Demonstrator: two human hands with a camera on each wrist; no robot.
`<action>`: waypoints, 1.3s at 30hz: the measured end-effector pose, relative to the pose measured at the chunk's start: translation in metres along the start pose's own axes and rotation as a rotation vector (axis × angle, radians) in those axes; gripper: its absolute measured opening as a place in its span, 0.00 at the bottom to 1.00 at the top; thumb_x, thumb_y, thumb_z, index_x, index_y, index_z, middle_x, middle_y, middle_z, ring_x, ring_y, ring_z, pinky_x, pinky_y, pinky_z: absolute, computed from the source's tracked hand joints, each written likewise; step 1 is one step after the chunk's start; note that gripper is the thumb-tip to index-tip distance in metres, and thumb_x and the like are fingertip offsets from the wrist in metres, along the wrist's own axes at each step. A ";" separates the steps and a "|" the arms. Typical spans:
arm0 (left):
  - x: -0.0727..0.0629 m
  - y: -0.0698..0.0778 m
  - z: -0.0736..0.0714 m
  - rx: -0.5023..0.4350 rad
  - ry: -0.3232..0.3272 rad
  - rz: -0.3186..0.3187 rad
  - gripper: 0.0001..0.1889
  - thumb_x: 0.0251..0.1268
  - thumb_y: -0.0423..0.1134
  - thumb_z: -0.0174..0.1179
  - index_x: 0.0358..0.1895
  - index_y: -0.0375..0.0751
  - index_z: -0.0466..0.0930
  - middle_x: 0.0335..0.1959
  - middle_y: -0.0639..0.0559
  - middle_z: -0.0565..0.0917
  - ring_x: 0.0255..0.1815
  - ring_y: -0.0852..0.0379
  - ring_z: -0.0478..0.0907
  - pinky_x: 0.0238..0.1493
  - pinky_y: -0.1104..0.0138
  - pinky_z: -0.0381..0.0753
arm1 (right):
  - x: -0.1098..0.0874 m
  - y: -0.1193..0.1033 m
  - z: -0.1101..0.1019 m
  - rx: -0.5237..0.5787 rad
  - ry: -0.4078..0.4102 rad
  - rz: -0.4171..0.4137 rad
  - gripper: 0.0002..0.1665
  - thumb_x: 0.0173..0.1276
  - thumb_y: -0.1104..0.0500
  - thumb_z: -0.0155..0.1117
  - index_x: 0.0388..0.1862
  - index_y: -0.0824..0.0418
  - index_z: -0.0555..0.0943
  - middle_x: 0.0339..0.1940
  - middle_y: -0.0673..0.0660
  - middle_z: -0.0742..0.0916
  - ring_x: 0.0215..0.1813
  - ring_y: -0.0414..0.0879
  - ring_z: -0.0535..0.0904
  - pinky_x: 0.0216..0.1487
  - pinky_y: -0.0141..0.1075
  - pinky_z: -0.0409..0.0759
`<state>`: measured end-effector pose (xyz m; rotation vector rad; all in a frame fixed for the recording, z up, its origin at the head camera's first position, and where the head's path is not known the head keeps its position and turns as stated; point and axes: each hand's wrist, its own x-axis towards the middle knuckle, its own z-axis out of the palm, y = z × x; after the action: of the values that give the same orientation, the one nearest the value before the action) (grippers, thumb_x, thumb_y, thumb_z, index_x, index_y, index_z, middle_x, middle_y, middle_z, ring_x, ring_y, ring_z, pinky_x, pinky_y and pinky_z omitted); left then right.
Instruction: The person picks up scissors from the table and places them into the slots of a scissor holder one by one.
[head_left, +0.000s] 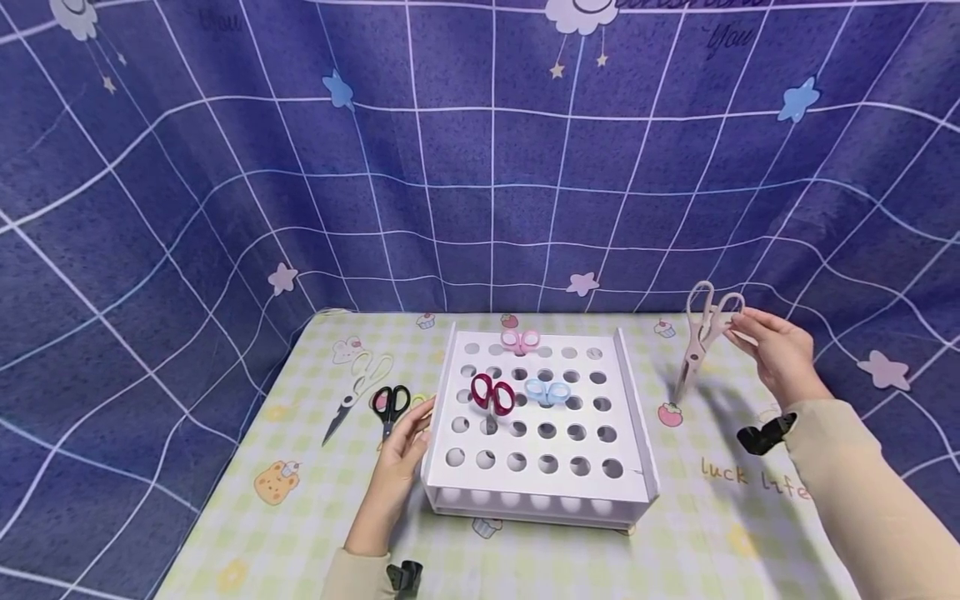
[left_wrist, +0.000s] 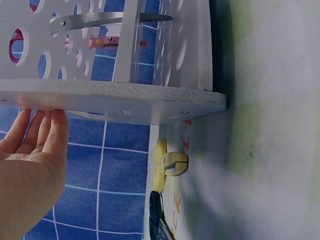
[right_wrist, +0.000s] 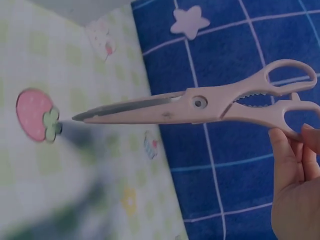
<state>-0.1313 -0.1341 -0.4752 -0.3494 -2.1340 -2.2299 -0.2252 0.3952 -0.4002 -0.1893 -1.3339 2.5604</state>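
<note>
Plainly, one counter (head_left: 675, 567) under green-and-white checked cloth bears one white, box-shaped rack (head_left: 532, 446) with round holes. The left hand (head_left: 405, 442) touches its side, fingers unclenched; the right hand (head_left: 780, 354) pinches one pair of long pale-pink scissors (head_left: 693, 357) by a handle, blades downward, right of the rack. Left of it lie one pair of white-handled scissors (head_left: 358, 386) and one of black-handled scissors (head_left: 390, 409); three smaller ones stand in holes: dark-red-handled scissors (head_left: 492, 396), light-blue-handled scissors (head_left: 547, 392), pink-handled scissors (head_left: 521, 341). Only the left wrist view clearly shows one yellow looped handle (left_wrist: 160, 167) and a metal blade (left_wrist: 95, 20) inside the rack.
</note>
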 end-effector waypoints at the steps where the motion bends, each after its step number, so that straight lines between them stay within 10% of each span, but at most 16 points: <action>1: 0.000 0.000 0.000 -0.001 0.003 0.002 0.24 0.72 0.32 0.49 0.70 0.35 0.63 0.70 0.39 0.66 0.62 0.70 0.71 0.62 0.79 0.69 | 0.000 0.001 0.003 0.012 -0.006 -0.012 0.13 0.61 0.80 0.60 0.29 0.67 0.87 0.27 0.58 0.90 0.31 0.45 0.88 0.39 0.37 0.86; 39: 0.001 -0.002 -0.002 0.005 -0.013 0.010 0.24 0.73 0.33 0.50 0.70 0.36 0.63 0.69 0.37 0.68 0.63 0.70 0.70 0.63 0.80 0.68 | -0.011 -0.018 0.080 0.130 -0.139 -0.125 0.10 0.59 0.81 0.60 0.31 0.72 0.85 0.27 0.60 0.89 0.30 0.49 0.88 0.39 0.39 0.86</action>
<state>-0.1328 -0.1359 -0.4770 -0.3740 -2.1393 -2.2227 -0.2299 0.3386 -0.3399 0.0949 -1.1781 2.5822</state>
